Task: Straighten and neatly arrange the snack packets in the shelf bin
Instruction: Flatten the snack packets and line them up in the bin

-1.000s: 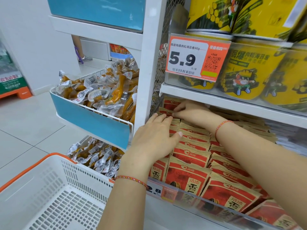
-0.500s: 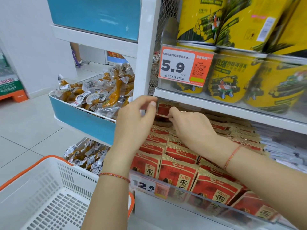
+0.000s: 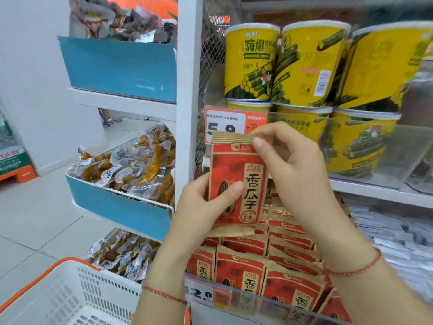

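above the shelf bin (image 3: 257, 299), both hands (image 3: 201, 207) pinch a raised packet (image 3: 236, 184).

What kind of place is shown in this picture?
Most likely a snack shop or small supermarket: shelves carry price tags, stacked yellow snack tubs and rows of red seed packets, and a shopping basket stands below.

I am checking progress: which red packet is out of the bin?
The red packet held upright by both hands, left hand and right hand; others lie in rows below.

2 hands (image 3: 293, 165), 1 raised packet (image 3: 236, 184), 6 yellow tubs (image 3: 250, 64), 2 price tags (image 3: 225, 124)
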The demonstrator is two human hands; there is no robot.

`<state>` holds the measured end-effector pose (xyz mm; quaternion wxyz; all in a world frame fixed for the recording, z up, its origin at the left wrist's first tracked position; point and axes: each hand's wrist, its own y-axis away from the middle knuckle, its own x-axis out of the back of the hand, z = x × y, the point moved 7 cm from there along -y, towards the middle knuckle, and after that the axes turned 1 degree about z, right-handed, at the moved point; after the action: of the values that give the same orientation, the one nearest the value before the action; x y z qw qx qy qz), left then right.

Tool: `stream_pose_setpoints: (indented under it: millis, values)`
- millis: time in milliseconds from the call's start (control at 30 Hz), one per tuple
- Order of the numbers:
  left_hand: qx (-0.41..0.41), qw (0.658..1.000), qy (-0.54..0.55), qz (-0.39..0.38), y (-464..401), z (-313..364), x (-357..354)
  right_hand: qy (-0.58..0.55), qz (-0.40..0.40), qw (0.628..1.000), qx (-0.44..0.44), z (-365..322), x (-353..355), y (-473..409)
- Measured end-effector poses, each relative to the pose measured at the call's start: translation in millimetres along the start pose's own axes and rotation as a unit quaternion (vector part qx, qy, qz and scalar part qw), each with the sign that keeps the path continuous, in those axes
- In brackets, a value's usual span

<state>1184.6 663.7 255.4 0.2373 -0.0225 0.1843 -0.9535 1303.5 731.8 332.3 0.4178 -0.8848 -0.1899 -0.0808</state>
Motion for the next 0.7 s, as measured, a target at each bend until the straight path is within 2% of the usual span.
stream_pose_setpoints:
  millis: [67,133,200,367,533,700]
  values:
    - [0.018,0.999,0.023,0.019,-1,-6,-1,-0.095,-0.003,0.992,-0.078,13,-1,1]
    - [0.034,0.997,0.045,0.047,0,-13,0,-0.186,-0.021,0.966,-0.178,32,-6,10]
    - [0.054,0.993,0.072,0.070,-1,-20,4,-0.214,-0.052,0.946,-0.237,47,-13,21]
    - [0.080,0.988,0.094,0.091,-1,-30,6,-0.216,-0.073,0.945,-0.234,60,-21,26]
    - [0.133,0.981,0.080,0.119,5,-43,3,-0.254,-0.066,0.932,-0.248,59,-28,28]
    - [0.152,0.977,0.087,0.122,6,-45,-3,-0.242,-0.053,0.937,-0.248,53,-29,31]
